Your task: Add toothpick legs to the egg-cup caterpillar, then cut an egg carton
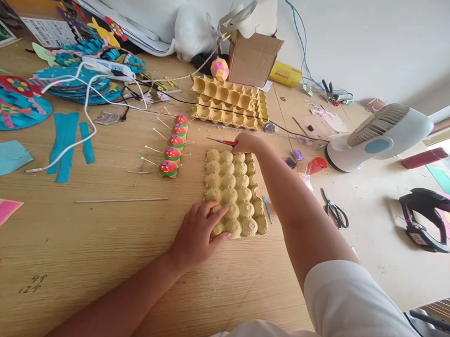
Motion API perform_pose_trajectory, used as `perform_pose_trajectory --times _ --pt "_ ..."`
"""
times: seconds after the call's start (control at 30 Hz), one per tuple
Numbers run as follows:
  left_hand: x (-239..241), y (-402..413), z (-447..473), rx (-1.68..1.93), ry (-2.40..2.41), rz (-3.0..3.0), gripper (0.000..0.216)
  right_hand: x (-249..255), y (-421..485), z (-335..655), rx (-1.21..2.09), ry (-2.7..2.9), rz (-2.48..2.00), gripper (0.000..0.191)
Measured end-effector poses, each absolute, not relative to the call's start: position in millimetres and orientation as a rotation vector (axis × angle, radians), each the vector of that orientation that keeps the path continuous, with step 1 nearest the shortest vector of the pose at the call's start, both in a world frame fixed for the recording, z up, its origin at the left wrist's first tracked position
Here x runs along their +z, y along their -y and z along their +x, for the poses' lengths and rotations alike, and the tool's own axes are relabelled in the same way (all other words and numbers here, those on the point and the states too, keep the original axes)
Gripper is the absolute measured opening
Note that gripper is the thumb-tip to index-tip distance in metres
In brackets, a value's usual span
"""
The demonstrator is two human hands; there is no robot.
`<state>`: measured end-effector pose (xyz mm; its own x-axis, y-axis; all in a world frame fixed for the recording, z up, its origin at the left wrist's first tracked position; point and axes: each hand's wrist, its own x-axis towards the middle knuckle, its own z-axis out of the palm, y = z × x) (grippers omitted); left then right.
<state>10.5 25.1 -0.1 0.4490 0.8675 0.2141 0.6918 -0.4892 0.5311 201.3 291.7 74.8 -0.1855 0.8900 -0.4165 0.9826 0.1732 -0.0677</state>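
- Left hand (198, 232): grip is lying spread, fingers and thumb resting over the near-left bumps of an upturned egg tray (228, 195).
- Right hand (244, 142): grip is closing round a red-handled tool (229, 143) at the tray's far edge; its point is facing left. Too small to name for sure.
- The tray is sitting mid-worktop (131, 264), bumps upward, a blue stick (268, 210) lying just right of it.
- Left of the tray, five painted cups (172, 154) are standing in a row, thin sticks jutting from both sides.
- Beyond, more egg trays (225, 111) are lying before a cardboard box (254, 58).
- Far left, blue paper strips (64, 149) are lying under a white cable (86, 103).
- To the right, a white fan (406, 124) is standing; black-handled cutters (335, 213) are lying nearer.
- A pale wall (365, 35) is rising behind.
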Motion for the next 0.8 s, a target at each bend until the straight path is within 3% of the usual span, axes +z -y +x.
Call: perform_pose_trajectory --times 0.5,0.8 --pt "-4 -26 10 0.714 -1.316 2.333 0.056 72 -281 270 -0.281 -2.041 2.264 0.027" --pt "-3 -26 11 0.707 -1.33 2.361 0.054 86 -209 306 -0.343 -1.969 2.258 0.019"
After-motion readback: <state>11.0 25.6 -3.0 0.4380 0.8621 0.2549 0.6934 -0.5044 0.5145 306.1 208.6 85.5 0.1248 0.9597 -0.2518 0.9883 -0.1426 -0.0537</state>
